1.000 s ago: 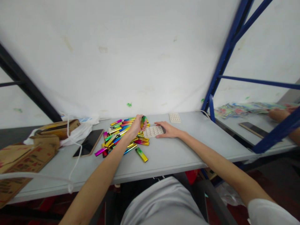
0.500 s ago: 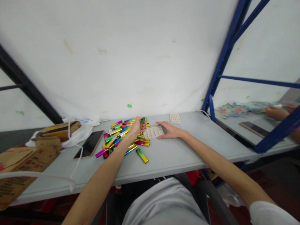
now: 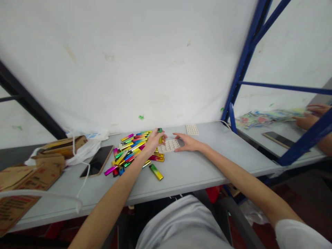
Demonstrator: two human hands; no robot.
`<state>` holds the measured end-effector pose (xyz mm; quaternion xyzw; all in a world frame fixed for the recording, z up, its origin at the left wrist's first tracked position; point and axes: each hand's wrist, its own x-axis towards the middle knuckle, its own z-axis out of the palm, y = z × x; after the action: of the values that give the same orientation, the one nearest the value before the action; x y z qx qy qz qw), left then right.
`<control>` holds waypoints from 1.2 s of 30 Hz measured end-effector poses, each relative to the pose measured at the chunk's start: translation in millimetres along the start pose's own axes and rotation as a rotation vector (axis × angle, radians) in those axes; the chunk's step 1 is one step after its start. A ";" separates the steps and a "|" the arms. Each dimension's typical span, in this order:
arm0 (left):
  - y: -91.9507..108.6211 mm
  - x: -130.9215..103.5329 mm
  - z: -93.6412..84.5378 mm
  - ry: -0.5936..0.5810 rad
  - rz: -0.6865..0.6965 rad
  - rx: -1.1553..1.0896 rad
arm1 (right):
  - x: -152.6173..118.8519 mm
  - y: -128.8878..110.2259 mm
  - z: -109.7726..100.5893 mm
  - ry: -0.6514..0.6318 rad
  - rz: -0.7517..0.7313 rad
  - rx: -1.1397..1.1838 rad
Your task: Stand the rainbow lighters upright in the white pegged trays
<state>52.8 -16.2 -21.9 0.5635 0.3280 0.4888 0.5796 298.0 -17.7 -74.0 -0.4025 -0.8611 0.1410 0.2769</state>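
My left hand (image 3: 155, 140) is closed around a lighter with a green top and a shiny yellow body (image 3: 160, 138). It is just left of a white tray with rows of round holes (image 3: 168, 146), which lies flat on the table. Curved around the right end of this tray is my right hand (image 3: 189, 143), thumb at the near edge and fingers apart on the far side. A pile of shiny multicoloured lighters (image 3: 129, 152) spreads beneath and left of my left hand. One green-and-yellow lighter (image 3: 156, 172) lies separately, nearer to me.
A second white tray (image 3: 192, 129) lies by the wall. To the left are a phone (image 3: 98, 161), a white cable (image 3: 86, 173) and cardboard boxes (image 3: 49, 169). A blue metal frame (image 3: 240, 79) stands right; beyond it are another person's hands (image 3: 308, 119) and a phone (image 3: 281, 140).
My left hand has shifted slightly right toward the near tray, tipping the lighter it holds. My right hand keeps its place at the tray. The other person's hands have moved.
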 end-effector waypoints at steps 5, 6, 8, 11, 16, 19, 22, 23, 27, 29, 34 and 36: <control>-13.9 7.5 2.6 -0.047 0.163 0.229 | -0.2 -3.4 1.6 0.042 0.007 0.034; -15.7 9.4 2.6 -0.051 0.220 0.315 | -0.1 -4.0 1.3 0.043 0.000 0.037; -18.3 12.9 2.7 -0.048 0.327 0.473 | 0.2 -4.5 0.6 0.040 -0.021 0.044; -20.9 17.7 3.9 -0.052 0.416 0.593 | 1.0 -2.9 0.4 0.036 -0.047 0.045; -25.6 25.1 5.9 -0.076 0.461 0.759 | 1.7 2.1 2.6 0.049 -0.072 0.041; -28.3 27.7 5.3 -0.104 0.456 0.790 | 1.9 3.0 3.1 0.052 -0.069 0.046; -30.5 27.7 5.9 -0.140 0.431 0.772 | 2.4 1.4 2.4 0.043 -0.082 0.057; -31.1 27.3 6.6 -0.147 0.427 0.774 | 2.6 0.4 1.9 0.041 -0.091 0.060; -32.9 26.7 10.8 -0.152 0.425 0.788 | 3.2 -4.4 -0.3 0.051 -0.128 0.062; -33.2 27.8 12.4 -0.149 0.429 0.806 | 3.4 -6.2 -1.2 0.053 -0.138 0.061; -34.7 30.4 14.1 -0.154 0.420 0.887 | 3.0 -7.3 -1.8 0.050 -0.143 0.065; -36.6 30.4 14.3 -0.158 0.392 0.911 | 2.6 -7.5 -1.7 0.052 -0.118 0.065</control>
<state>82.6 11.6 -50.2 0.8457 0.3514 0.3512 0.1951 293.1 -20.4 -68.2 -0.3451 -0.8709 0.1419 0.3198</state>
